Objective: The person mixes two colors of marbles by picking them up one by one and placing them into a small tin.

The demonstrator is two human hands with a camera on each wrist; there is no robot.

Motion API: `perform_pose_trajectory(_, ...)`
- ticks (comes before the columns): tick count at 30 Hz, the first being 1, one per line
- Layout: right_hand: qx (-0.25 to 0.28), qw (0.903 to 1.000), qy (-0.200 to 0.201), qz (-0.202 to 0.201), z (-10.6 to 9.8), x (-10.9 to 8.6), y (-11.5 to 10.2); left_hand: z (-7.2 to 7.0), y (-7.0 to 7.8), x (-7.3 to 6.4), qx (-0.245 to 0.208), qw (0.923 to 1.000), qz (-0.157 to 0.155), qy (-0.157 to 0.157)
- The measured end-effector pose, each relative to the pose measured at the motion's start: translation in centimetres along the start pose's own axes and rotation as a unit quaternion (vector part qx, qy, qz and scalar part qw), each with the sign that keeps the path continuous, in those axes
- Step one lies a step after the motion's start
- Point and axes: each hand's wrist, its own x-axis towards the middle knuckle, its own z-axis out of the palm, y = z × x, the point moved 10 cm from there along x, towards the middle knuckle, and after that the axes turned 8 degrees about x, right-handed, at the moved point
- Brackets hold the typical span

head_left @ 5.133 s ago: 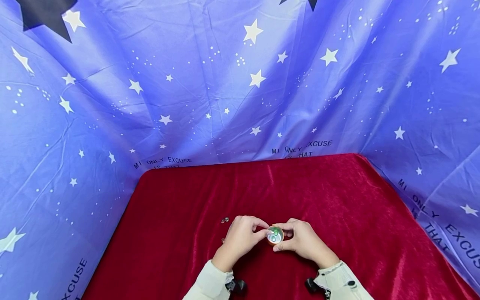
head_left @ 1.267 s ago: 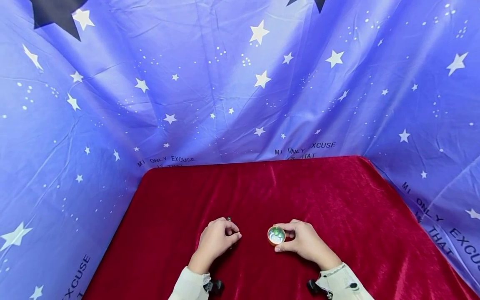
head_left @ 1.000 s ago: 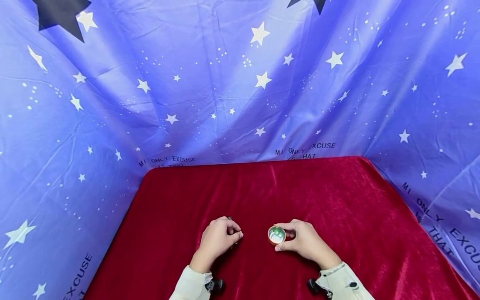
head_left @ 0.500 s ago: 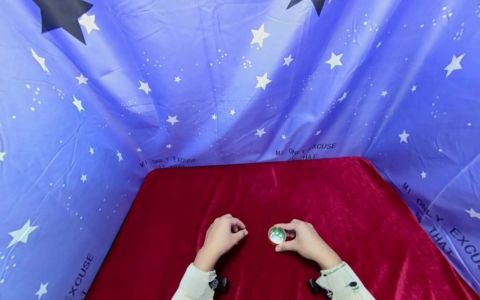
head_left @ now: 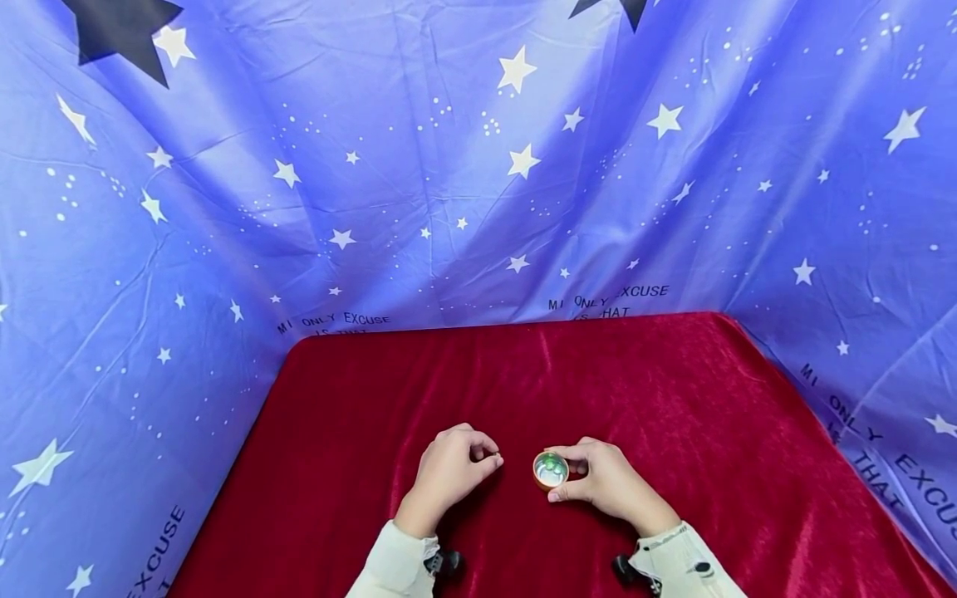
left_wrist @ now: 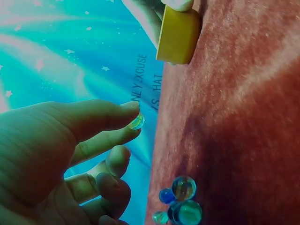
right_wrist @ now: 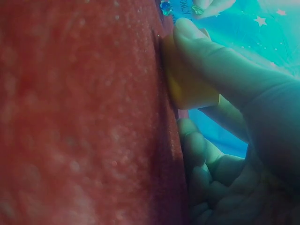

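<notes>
Between thumb and index finger, my left hand (head_left: 449, 469) pinches a small clear marble (left_wrist: 137, 122) above the cloth, a short way left of the cup. My right hand (head_left: 609, 482) grips a small round cup (head_left: 551, 471) from its right side. In the left wrist view the cup's outside is yellow and its base is at the red cloth. From above, its mouth faces up, with a shiny inside and something green in it. Several glass marbles (left_wrist: 184, 188), some clear and some blue or green, lie on the cloth near the left hand; in the head view that hand hides them.
A red velvet cloth (head_left: 635, 382) covers the table. Around its back and sides hangs a blue curtain (head_left: 419, 166) with white stars. Dark devices are strapped at both wrists, below light sleeves (head_left: 396, 561).
Over the last second my left hand has moved right, toward the cup, with the marble in its fingertips. Earlier it was over the loose marbles. My right hand and the cup stay put.
</notes>
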Motion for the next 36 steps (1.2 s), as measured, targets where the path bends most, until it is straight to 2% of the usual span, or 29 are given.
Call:
perform_pose_trajectory(6,-0.007,1.0,0.004,-0.001,0.0,0.0,0.0,0.0,0.8,0.3,-0.01,0.9998,0.012,0.007)
perform_pose_trajectory(15,-0.013,0.9999,0.002,0.004,0.0,0.0,0.1,0.5,2.2,0.6,-0.018,0.9995,0.025,-0.001)
perform_pose_trajectory(30,-0.006,1.0,0.006,0.002,0.0,-0.1,0.3,1.2,4.3,0.9,-0.007,0.9987,0.05,0.0)
perform_pose_trajectory(36,-0.005,1.0,0.004,0.002,0.0,-0.1,0.3,1.6,4.8,1.0,-0.008,0.9987,0.051,-0.004)
